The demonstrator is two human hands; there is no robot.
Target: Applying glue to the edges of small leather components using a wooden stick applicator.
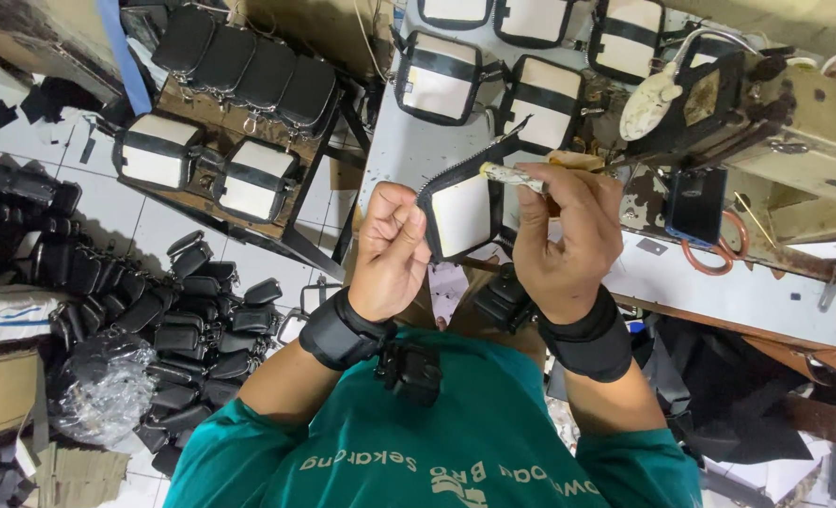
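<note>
Pinching pouch (462,214) edge: left hand (390,249); right hand (564,235) grips lighter (512,175) near zipper; table crowded.

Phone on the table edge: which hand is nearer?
Right. The right hand, holding a small tool, sits just beside the dark phone; the left hand grips the pouch on the far side.

Even, bright overhead light; soft shadows, sharp focus, slight wide-angle edge distortion.

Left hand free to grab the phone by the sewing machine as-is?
Probably not: the left hand is gripping the white pouch, and the right hand with its small tool sits between it and the phone.
</note>
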